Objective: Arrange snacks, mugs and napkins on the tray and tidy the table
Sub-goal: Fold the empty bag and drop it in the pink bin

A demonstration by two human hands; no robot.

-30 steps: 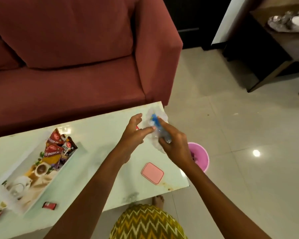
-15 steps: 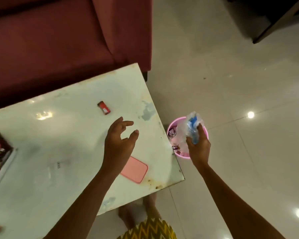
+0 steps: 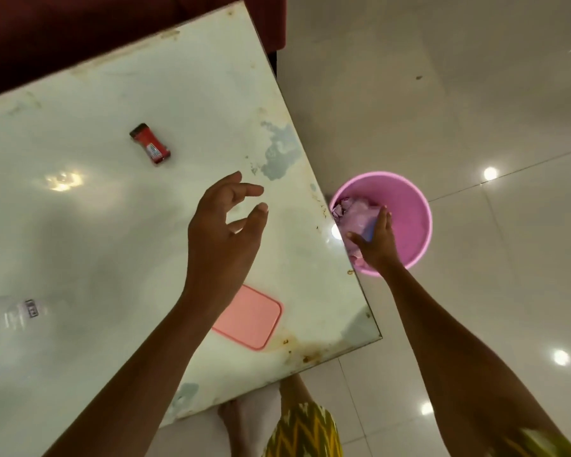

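Observation:
My right hand (image 3: 376,245) is down inside the pink bin (image 3: 416,206) on the floor beside the table, its fingers around a crumpled clear plastic wrapper (image 3: 356,216) with a blue patch. Above the glossy white table (image 3: 112,225) my left hand (image 3: 221,232) hovers with its fingers spread and curled, holding nothing. A small red snack packet (image 3: 149,148) lies on the table beyond the left hand. The tray, mugs and napkins are out of view.
A pink rectangular lid (image 3: 251,318) lies flat near the table's front right corner, partly under my left forearm. Something clear with a small label (image 3: 27,310) sits at the left edge. A dark red sofa (image 3: 80,34) borders the table's far side. My bare foot (image 3: 234,420) is below the table edge.
My right hand carried the plastic wrapper off the table and down into the pink bin. My left hand let go of it and stayed over the table. The view tilted down and right.

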